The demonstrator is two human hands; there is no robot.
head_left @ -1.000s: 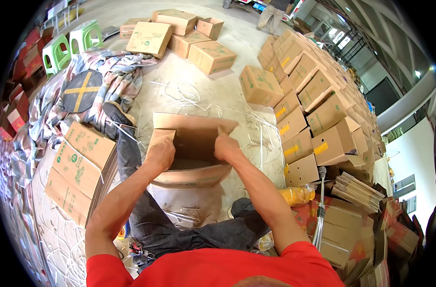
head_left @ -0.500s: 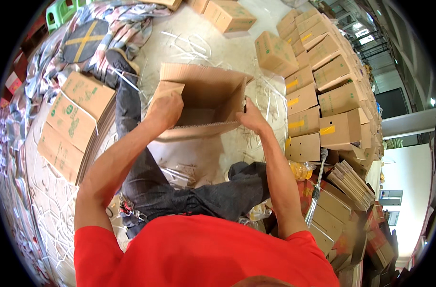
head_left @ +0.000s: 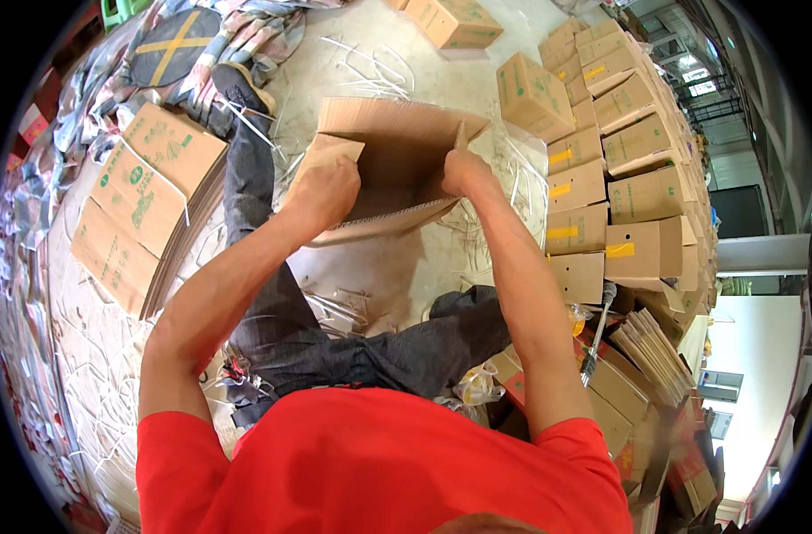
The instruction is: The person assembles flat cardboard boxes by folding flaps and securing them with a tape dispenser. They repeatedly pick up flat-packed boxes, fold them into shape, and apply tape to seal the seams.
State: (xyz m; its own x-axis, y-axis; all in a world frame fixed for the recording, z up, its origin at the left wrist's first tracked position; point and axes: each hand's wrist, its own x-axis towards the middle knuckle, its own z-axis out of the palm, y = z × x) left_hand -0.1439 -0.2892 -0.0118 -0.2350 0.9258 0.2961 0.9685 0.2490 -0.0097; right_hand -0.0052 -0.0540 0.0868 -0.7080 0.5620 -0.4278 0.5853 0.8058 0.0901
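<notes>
An opened cardboard box (head_left: 383, 116) stands in front of me between my spread legs, its top open and its inside in shadow. My left hand (head_left: 330, 191) is closed on the flap at its left side, thumb toward the opening. At the right side, my right hand (head_left: 468, 173) grips the rim where the right flap meets the wall; the fingers are partly hidden. Nothing can be made out inside the box.
On the left lies a strapped stack of flattened cartons (head_left: 148, 205). White plastic straps (head_left: 370, 71) litter the floor. To the right rises a wall of closed cartons (head_left: 642, 191), with a metal rod (head_left: 597, 334) and folded cardboard (head_left: 650, 356) nearer me. A round dark mat (head_left: 174, 49) lies at far left.
My right hand has moved from the box's near right edge farther along to the right flap. My left hand keeps its hold. The whole view has shifted slightly.
</notes>
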